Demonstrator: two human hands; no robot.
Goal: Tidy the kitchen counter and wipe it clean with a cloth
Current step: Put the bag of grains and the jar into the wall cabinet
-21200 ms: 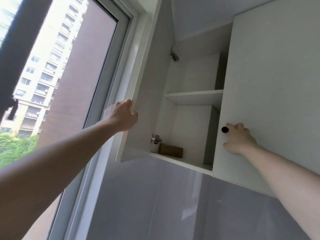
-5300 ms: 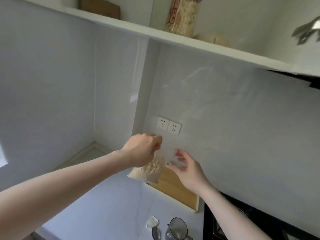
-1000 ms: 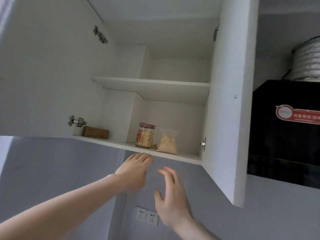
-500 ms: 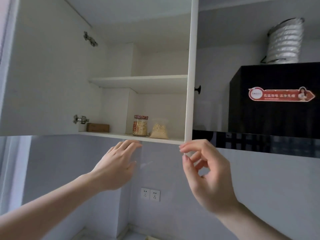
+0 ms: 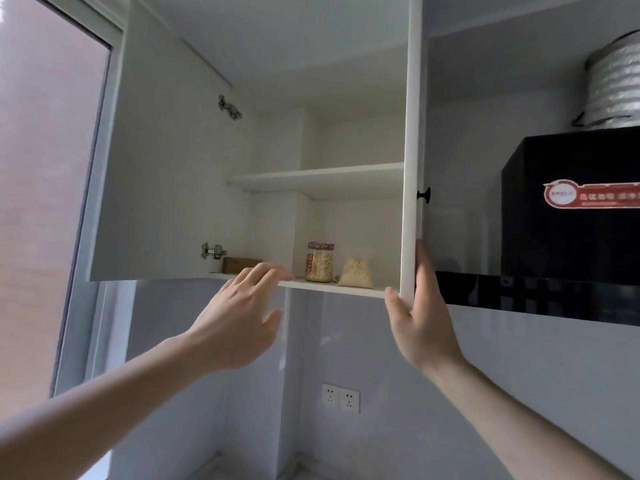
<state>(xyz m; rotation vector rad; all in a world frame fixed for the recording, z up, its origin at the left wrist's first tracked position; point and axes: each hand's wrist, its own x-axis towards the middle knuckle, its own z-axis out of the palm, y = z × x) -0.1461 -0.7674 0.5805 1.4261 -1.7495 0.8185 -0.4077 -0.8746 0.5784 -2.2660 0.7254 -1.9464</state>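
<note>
The right hand [image 5: 420, 320] grips the lower edge of the white cabinet door [image 5: 410, 150], thumb and fingers either side. The left hand [image 5: 239, 320], fingers spread and empty, reaches toward the white bottom shelf [image 5: 332, 286].

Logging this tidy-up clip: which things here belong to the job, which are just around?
In the job: jar of cereal, bag of grains, right cabinet door, right hand, left hand.
Just around: wooden box, range hood, wall sockets.

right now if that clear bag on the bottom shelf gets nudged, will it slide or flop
The clear bag probably flops: soft film, loose grainy fill slumped into a mound. Its wide base likely resists tipping, and it seems light. The jar beside it looks stiffer.
</note>
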